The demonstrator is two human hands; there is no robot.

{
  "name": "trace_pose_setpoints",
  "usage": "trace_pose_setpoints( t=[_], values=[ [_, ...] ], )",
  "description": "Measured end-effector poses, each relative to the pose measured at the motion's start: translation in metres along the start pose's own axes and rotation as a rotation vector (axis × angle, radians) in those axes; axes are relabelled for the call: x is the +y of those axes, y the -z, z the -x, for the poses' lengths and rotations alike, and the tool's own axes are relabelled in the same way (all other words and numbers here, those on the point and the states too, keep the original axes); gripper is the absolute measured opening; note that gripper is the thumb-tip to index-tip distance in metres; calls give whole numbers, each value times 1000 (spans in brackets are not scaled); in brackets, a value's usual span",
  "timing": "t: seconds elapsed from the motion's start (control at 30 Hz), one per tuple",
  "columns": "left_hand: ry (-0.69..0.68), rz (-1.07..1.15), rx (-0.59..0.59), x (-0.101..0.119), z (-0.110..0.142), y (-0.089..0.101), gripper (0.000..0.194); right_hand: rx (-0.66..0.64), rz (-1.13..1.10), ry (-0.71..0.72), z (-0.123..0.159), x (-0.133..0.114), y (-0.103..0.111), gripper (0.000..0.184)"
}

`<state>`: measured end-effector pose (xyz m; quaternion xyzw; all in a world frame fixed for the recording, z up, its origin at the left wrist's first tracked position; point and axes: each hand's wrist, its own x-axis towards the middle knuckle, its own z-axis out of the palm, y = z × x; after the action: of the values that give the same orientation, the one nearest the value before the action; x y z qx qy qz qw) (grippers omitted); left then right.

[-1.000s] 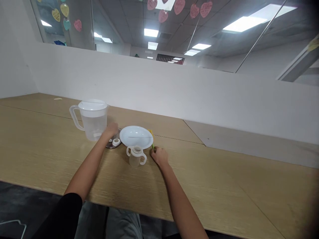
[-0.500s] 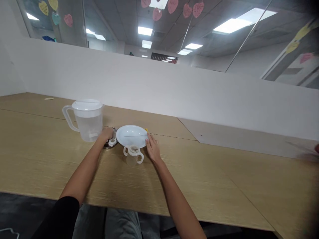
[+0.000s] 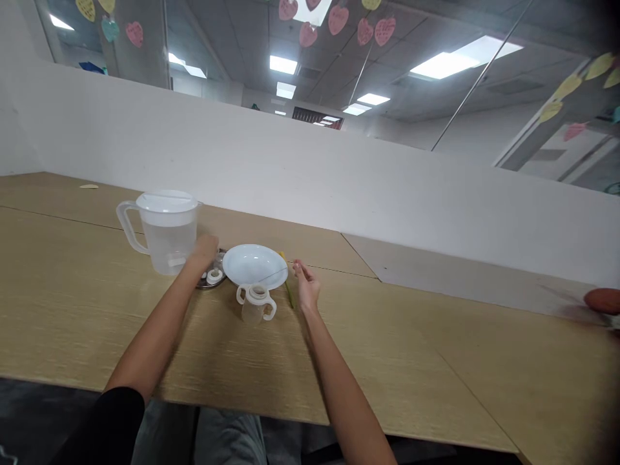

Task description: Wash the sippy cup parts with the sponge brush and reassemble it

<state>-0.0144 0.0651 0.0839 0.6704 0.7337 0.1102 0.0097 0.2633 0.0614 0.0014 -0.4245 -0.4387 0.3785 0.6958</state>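
My left hand (image 3: 205, 248) is curled between a clear lidded pitcher (image 3: 165, 234) and a small metal dish (image 3: 212, 278) that holds white rings; what its fingers grip is hidden. My right hand (image 3: 305, 284) hovers just right of a white bowl (image 3: 253, 265), its fingertips pinched on the end of a thin rod (image 3: 276, 274) that slants over the bowl's rim. A small clear two-handled cup (image 3: 255, 306) stands in front of the bowl. Between the bowl and my right hand, a yellow-green stick (image 3: 287, 289) lies on the wooden table (image 3: 436, 361).
A white partition wall (image 3: 339, 187) runs along the back of the table. A grey panel (image 3: 460, 278) lies at the back right. At the far right edge is a blurred reddish shape (image 3: 603, 300), perhaps another person's hand. The table's front edge is close to my lap.
My right hand let go of the yellow-green stick, went to the bowl's right rim, then lifted with the thin rod's end pinched. My left hand stayed by the metal dish.
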Motion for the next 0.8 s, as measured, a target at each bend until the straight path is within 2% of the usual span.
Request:
trace_pose_setpoints(
  t=[0.1,0.23,0.37,0.5,0.63,0.7,0.8],
  values=[
    [40,-80,70,8,10,21,30,73,-88,-23,7,-7,-5,49],
    [7,-136,153,19,25,43,37,77,-161,-35,16,-9,-11,39],
    [-103,-114,189,32,34,56,39,-10,-216,-86,20,-10,-14,46],
    [-188,2,221,47,38,59,30,-107,-114,-63,20,-13,-15,44],
    [-279,182,230,58,36,53,25,-102,79,189,25,-17,-15,31],
    [-324,291,205,61,31,44,24,-104,226,404,29,-19,-13,28],
    [-362,444,136,62,22,28,23,-103,420,803,34,-19,-5,27]
  ],
)
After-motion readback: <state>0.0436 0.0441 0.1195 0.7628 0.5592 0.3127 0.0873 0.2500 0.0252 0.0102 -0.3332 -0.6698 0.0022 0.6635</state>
